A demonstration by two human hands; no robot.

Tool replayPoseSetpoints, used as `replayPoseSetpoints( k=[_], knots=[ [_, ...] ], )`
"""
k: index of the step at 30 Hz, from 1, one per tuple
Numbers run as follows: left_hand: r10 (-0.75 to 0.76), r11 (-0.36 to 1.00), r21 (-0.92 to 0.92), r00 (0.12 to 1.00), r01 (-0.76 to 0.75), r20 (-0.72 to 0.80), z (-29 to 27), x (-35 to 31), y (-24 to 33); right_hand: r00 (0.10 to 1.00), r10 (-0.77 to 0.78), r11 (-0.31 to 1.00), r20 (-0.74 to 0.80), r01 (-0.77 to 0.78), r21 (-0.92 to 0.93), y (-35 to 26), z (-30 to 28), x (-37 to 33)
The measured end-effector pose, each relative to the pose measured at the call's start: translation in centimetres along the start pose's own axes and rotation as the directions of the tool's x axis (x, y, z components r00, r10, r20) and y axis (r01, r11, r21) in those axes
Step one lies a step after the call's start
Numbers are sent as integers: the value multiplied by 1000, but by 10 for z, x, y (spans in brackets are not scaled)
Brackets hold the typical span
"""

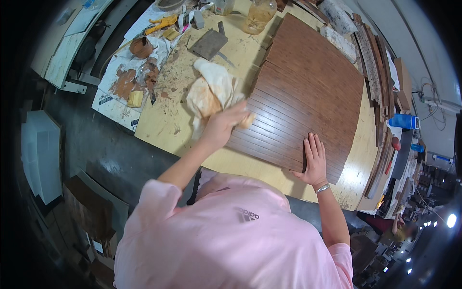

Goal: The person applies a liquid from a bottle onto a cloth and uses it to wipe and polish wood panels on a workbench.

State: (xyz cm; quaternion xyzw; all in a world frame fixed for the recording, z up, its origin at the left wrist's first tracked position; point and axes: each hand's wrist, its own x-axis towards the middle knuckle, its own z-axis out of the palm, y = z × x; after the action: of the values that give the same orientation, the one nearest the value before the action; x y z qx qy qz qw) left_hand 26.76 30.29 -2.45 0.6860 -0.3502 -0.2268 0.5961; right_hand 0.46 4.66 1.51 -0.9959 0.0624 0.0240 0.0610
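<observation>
A brown wood-grain panel [313, 77] with grooved strips along its nearer left part lies on the pale yellow worktable [159, 132]. At its left edge, my left hand [225, 126] is closed on a white rag [207, 96] with orange-brown stains, blurred by motion. A tan lump [247, 120] shows under the fingers at the panel's edge; I cannot tell whether it is part of the rag. My right hand [314, 161] rests flat on the panel near its front right, fingers stretched out and holding nothing.
Left on the table are a brown-stained cup [141, 47], a yellow sponge [135, 98], a dark flat block [209, 45] and a yellow-handled tool [162, 23]. A cloudy jar [260, 17] stands behind. Stacked boards [373, 72] line the right side, near a blue container [404, 121].
</observation>
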Motion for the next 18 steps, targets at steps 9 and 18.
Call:
replayPoseSetpoints(
  k=[9,18],
  knots=[
    [-273,939,-275,932,205,-239,-52,-11,11,999,32,999,-14,-32,7,-7,-8,3],
    [297,573,801,955,-171,-9,-48,42,25,937,290,955,-195,-271,117,-68,7,-25]
  ],
)
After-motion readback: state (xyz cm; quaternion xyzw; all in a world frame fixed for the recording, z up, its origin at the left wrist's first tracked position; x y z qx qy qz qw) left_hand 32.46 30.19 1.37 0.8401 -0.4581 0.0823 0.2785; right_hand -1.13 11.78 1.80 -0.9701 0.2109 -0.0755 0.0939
